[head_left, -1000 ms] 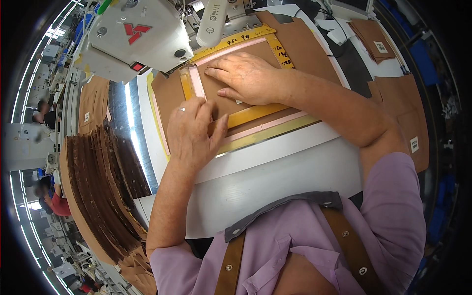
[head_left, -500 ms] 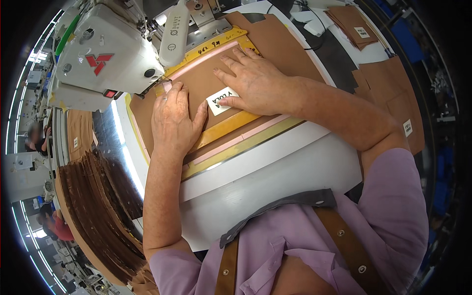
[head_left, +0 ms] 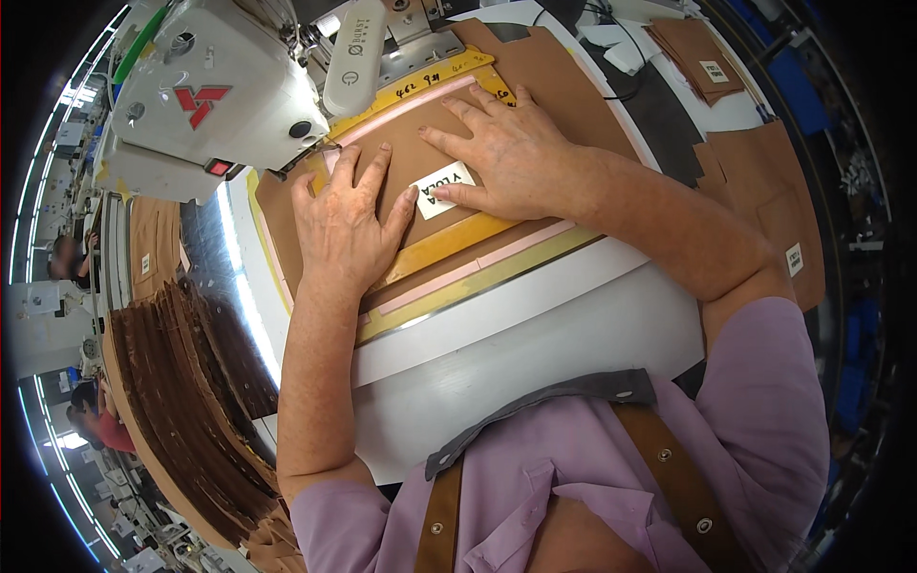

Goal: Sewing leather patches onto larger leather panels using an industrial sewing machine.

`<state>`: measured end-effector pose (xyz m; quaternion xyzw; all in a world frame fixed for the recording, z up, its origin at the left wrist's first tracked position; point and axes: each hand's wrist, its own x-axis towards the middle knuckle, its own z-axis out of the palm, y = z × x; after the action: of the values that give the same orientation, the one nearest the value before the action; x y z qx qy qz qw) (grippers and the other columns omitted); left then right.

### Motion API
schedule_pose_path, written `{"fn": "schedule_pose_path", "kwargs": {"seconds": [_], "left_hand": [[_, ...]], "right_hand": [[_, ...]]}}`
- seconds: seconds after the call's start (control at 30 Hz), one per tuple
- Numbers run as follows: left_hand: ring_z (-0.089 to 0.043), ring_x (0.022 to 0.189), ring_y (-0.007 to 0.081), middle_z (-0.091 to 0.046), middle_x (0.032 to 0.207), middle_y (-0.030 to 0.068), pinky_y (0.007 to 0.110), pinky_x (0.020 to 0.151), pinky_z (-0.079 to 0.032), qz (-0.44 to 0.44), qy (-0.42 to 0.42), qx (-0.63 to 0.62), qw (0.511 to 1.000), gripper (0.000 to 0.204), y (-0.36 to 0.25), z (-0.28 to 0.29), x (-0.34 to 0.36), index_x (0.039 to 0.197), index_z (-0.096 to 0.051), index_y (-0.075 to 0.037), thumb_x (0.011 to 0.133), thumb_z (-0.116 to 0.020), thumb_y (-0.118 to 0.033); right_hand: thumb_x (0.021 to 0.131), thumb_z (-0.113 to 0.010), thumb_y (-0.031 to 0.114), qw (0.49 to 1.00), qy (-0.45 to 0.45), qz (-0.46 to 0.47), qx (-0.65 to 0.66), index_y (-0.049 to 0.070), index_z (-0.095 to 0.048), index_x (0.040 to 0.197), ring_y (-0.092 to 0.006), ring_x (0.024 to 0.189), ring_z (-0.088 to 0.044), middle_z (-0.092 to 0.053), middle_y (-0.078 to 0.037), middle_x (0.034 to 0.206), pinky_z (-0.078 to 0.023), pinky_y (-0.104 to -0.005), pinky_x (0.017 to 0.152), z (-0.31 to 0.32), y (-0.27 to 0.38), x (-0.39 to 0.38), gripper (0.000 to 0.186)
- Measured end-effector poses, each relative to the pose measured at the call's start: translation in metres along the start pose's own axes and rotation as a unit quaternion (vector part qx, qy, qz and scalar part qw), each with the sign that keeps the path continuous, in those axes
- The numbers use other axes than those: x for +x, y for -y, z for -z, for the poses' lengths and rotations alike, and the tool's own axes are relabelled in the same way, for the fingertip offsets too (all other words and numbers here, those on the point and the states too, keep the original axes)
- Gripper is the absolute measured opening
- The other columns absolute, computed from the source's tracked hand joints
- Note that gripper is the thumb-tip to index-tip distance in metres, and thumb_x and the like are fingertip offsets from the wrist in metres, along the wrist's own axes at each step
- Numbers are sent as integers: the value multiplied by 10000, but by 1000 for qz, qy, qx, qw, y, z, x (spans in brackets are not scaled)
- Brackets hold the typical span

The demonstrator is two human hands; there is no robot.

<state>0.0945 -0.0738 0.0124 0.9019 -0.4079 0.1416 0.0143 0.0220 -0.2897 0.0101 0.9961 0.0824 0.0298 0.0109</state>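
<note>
Both hands lie palm down on a flat brown leather-like panel [head_left: 399,134] held in a yellow sewing template [head_left: 441,246]. My left hand [head_left: 346,222] is spread over the panel's left part, its fingertips close below the sewing machine's needle area. My right hand [head_left: 511,158] presses the far right part with fingers spread, the fingertips reaching the template's far strip. A white printed label [head_left: 445,190] sits on the panel between the hands; the thumbs touch or nearly touch its edges. Neither hand grips anything.
A white sewing machine head [head_left: 215,91] overhangs the far left. Stacked dark brown pieces [head_left: 181,382] stand at the left. More brown panels [head_left: 764,201] lie at the right, with a smaller brown pile [head_left: 690,59] beyond. A white controller [head_left: 626,55] with a cable rests at the back.
My left hand's fingers have spread apart from a closer grouping. My right hand stays flat on the panel, its fingers slightly shifted. The whole view has moved a little.
</note>
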Motion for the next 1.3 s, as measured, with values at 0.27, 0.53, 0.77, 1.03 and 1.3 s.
{"fn": "schedule_pose_path", "kwargs": {"seconds": [0.27,0.53,0.77,1.03,1.3], "left_hand": [[-587,1208,301,-615,1307,171,490,1083,-335,-13,-26,-6,1000,522,2,-3,-2,1393,-623,-178,973,-584,-484],[-582,1198,280,-618,1240,152,485,1070,-345,-10,-4,-5,1000,516,4,0,-4,1383,-629,-154,976,-587,-468],[-579,1203,277,-613,1251,149,482,1068,-348,-20,-13,-7,1000,522,12,1,-8,1387,-627,-145,975,-589,-465],[-571,1220,267,-602,1297,138,471,1068,-347,-10,-8,-1,1000,519,25,2,-17,1386,-626,-155,978,-581,-472],[-574,1196,256,-586,1340,142,468,1049,-365,9,-8,-15,1000,547,40,7,-28,1359,-643,-153,944,-612,-508]], "right_hand": [[967,-483,666,1000,-17,-3,-14,189,-488,1515,-417,1472,-346,-406,-252,1546,-255,-702,1145,-1,0,1,727],[957,-499,648,999,7,1,-37,119,-492,1504,-397,1464,-360,-423,-230,1539,-207,-630,1204,6,2,3,761],[993,-376,671,998,-18,29,-43,73,-441,1528,-372,1495,-319,-421,-220,1548,-196,-633,1192,-6,1,7,805],[953,-490,673,999,-7,37,-30,67,-498,1488,-330,1382,-423,-493,-202,1457,-277,-580,1181,4,7,13,809],[951,-499,681,996,-57,68,-17,16,-531,1436,-295,1352,-430,-534,-179,1372,-328,-543,1146,-5,5,24,824]]}}
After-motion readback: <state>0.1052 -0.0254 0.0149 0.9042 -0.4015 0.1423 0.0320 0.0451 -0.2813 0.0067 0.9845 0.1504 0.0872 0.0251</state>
